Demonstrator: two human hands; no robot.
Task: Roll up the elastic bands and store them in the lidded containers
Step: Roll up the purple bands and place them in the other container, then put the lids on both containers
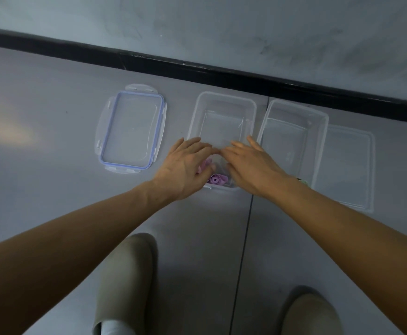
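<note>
The left arm (76, 238) and right arm (354, 226) were bare as far as they showed, as were the left hand (185, 165) and right hand (253, 163). At the right wrist sat a short dark strip (302, 182) with a pale bit; whether it was worn could not be told. The left shoe (130, 269) and right shoe (311, 315) were plain grey-beige slip-ons with smooth, rounded toes. A pale sock (115, 328) showed at the left shoe's opening.

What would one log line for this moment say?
left hand, right hand: fingers extended over clear rectangular plastic container | rolled pink elastic band: inside it, near end | blue-sealed clear plastic lid: off, lying left
</note>
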